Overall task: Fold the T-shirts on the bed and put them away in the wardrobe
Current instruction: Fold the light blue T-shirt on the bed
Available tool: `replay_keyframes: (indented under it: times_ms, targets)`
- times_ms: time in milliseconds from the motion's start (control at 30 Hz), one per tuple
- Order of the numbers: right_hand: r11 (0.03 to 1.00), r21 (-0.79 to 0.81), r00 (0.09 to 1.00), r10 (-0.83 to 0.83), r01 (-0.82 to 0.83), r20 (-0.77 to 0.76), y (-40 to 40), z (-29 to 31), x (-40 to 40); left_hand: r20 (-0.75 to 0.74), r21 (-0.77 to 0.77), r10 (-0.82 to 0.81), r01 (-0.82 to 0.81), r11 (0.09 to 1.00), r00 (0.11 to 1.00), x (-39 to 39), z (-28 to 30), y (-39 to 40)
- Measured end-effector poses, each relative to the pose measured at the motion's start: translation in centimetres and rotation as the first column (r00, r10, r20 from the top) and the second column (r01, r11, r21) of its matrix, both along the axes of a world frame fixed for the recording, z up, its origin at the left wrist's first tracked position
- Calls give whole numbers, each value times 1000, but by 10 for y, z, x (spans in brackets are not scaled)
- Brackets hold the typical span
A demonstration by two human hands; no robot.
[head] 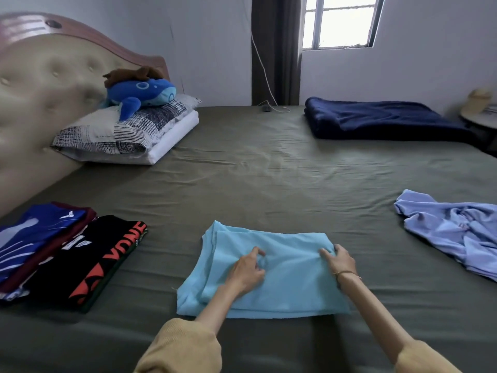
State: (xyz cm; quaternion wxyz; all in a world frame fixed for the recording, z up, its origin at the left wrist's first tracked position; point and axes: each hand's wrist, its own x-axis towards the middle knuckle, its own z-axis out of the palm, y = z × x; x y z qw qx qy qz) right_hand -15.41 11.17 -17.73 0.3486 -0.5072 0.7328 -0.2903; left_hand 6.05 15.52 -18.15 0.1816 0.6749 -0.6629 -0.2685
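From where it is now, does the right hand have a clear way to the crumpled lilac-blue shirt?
Probably yes. The right hand grips the light blue T-shirt, and only bare bed sheet lies between it and the crumpled lilac-blue shirt; it must let go first.

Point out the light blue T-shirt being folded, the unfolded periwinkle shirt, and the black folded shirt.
light blue T-shirt (293,286): head view, bare front panel between the hands.
periwinkle shirt (441,227): head view, crumpled middle, right side of the bed.
black folded shirt (88,262): head view, top face beside the red lettering.
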Motion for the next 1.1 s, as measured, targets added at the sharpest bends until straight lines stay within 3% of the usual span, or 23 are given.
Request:
replay_keyframes:
  times_ms: [200, 400, 533, 733, 1100]
  targets:
    - [990, 35, 991, -136, 136, -10, 20, 1, -91, -261, 145, -84, 125, 981, 962, -81, -3, -3]
    - [988, -8, 988, -153, 153, 24, 27, 13, -107, -451, 217, 21, 87, 972, 892, -109, 0, -4]
    - [998, -48, 998, -43, 41, -44, 19, 39, -78, -538, 269, 133, 20, 963, 833, -93, 5, -5]
    - [986, 56, 982, 165, -160, -97, 11, 61, 9, -636, 317, 284, -92, 944, 717, -50, 11, -5]
    - [943, 91, 926, 333, -322, -178, 31, 26, 120, -702, 398, 427, -183, 899, 571, 7, 8, -3]
